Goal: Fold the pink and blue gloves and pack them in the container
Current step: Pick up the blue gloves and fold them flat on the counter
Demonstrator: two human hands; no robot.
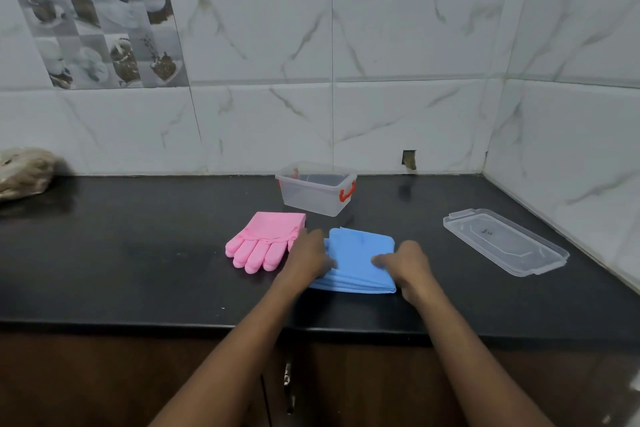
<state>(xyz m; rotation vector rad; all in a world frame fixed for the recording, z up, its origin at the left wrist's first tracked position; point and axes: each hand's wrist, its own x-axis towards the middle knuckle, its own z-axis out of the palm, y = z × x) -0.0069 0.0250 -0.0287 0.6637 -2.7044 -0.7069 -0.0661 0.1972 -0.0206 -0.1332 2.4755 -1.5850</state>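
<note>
Pressing down on the blue gloves, both hands work near the front of the black bench. The left hand lies on the left edge of the folded blue stack, its fingers bent and blurred where they meet the material; whether that grip pinches a layer or only rests flat on it I cannot tell. The right hand sits on the right side of the stack, its fingers stretched inward over the top surface and its grip loosely spread; again I cannot tell if it clasps the edge or just pushes on it. The blue gloves form a flat, layered rectangle, with several folded edges showing along the near side.

Just left of them lie the pink gloves, flat on the bench with fingers pointing toward the person and cuff toward the wall; the left hand's knuckles are just beside their right edge. Behind both pairs stands the container, clear with red handles, upright, open and holding nothing visible. Its clear lid lies flat well to the right, near the side wall.
</note>
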